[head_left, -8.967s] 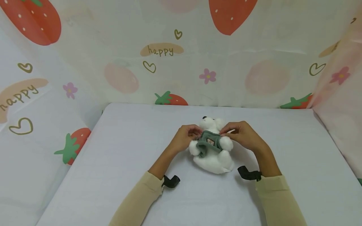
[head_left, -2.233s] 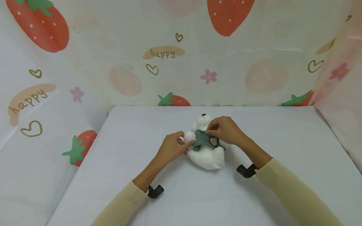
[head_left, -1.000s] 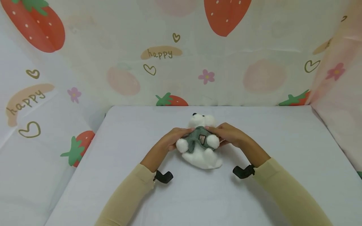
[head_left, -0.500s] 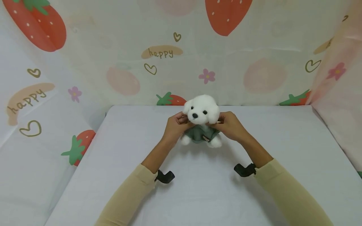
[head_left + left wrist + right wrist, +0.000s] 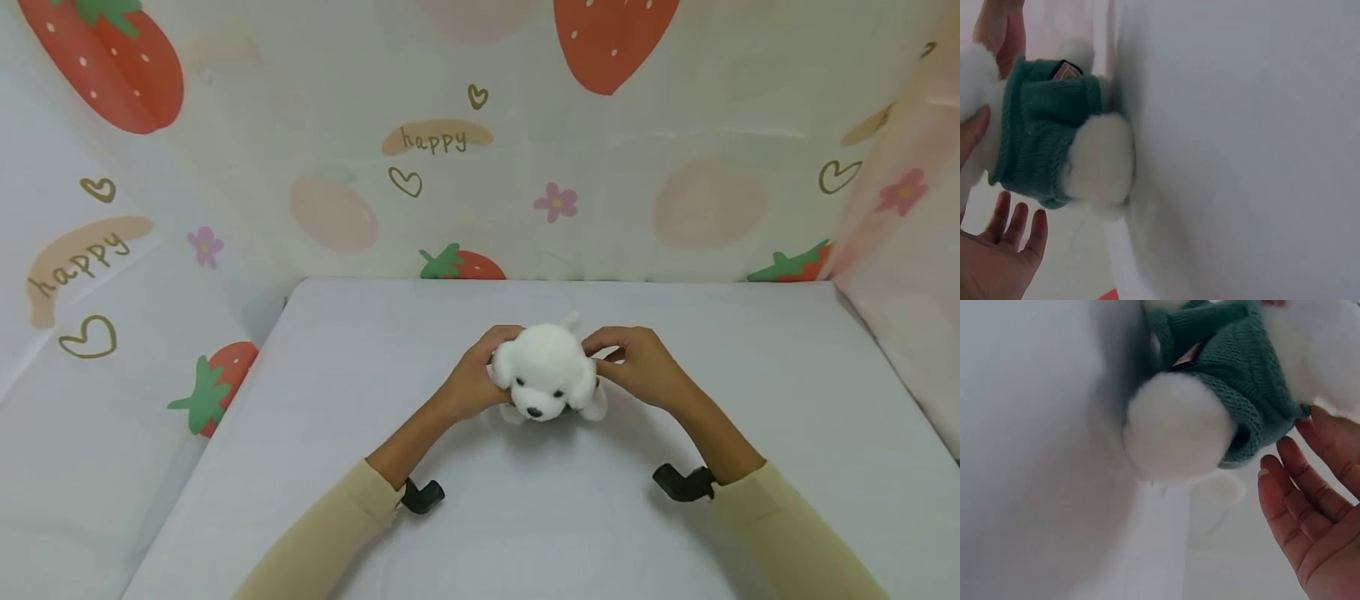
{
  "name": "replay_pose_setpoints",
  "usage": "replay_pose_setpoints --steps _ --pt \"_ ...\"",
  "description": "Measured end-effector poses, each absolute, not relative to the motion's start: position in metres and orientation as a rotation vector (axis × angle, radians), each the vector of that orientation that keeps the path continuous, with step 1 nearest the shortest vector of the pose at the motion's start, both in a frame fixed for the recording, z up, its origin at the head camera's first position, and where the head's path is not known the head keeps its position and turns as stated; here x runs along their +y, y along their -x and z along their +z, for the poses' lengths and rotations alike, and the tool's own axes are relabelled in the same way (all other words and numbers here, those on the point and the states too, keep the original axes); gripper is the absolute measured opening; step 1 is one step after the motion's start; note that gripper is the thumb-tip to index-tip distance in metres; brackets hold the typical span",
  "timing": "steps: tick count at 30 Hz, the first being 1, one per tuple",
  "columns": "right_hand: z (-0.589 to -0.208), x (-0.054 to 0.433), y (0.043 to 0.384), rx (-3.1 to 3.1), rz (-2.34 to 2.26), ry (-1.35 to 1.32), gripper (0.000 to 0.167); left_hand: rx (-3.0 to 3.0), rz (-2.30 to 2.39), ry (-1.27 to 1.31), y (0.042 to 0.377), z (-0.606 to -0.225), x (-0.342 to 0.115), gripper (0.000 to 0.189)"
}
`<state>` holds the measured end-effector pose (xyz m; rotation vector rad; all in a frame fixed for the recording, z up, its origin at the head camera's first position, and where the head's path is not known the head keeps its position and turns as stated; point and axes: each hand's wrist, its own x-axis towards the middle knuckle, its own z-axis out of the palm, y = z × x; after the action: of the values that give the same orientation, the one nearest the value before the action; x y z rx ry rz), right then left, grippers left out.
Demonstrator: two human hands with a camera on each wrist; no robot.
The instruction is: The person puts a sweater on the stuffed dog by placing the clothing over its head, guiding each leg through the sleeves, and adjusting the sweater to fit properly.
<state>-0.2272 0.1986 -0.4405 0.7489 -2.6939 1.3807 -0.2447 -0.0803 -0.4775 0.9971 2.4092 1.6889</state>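
A white plush dog (image 5: 543, 371) stands on the table on its paws, face toward me and head tipped down. It wears a green knitted sweater (image 5: 1038, 128) with a small patch, mostly hidden by the head in the head view. My left hand (image 5: 474, 379) holds the dog at the side of its head and neck, thumb in front and fingers spread behind. On the other side my right hand (image 5: 641, 367) pinches the sweater's edge near the neck between thumb and forefinger. In the right wrist view its other fingers (image 5: 1297, 487) are held apart from the dog.
A white cloth covers the table (image 5: 525, 525). Behind it and at the sides hang curtains (image 5: 615, 150) printed with strawberries, hearts and flowers. A black wrist camera (image 5: 423, 497) sits on the left wrist and another black camera (image 5: 682, 482) on the right.
Earlier the dog lay on its back while both hands worked at the sweater. It has been lifted upright, then turned down onto its paws, and the right hand has shifted to the sweater's neck edge.
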Motion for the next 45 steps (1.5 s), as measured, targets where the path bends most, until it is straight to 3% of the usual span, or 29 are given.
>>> replay_pose_setpoints --steps 8,20,25,29,34,38,45 --pt "-0.435 0.194 0.235 -2.77 1.285 -0.855 0.012 2.398 1.577 -1.208 0.249 -0.482 -0.078 0.065" --pt "-0.424 0.193 0.242 -2.739 1.951 -0.69 0.015 2.614 1.375 -1.406 0.255 -0.479 -0.076 0.043" --pt "-0.433 0.197 0.243 -2.843 1.803 -0.789 0.014 2.482 1.315 -1.318 0.252 -0.479 -0.075 0.05" --pt "-0.438 0.205 0.243 -2.806 1.759 -0.697 0.016 2.238 1.367 -1.226 0.255 -0.474 -0.088 0.059" --pt "-0.45 0.203 0.243 -2.797 1.599 -0.543 0.023 2.091 1.708 -0.99 0.27 -0.472 -0.101 0.047" --pt "-0.46 0.197 0.242 -2.849 1.372 -0.586 0.024 2.279 1.588 -0.769 0.279 -0.48 -0.098 0.037" --pt "-0.468 0.188 0.241 -2.779 1.181 -0.619 0.02 2.512 1.278 -0.797 0.286 -0.488 -0.079 0.034"
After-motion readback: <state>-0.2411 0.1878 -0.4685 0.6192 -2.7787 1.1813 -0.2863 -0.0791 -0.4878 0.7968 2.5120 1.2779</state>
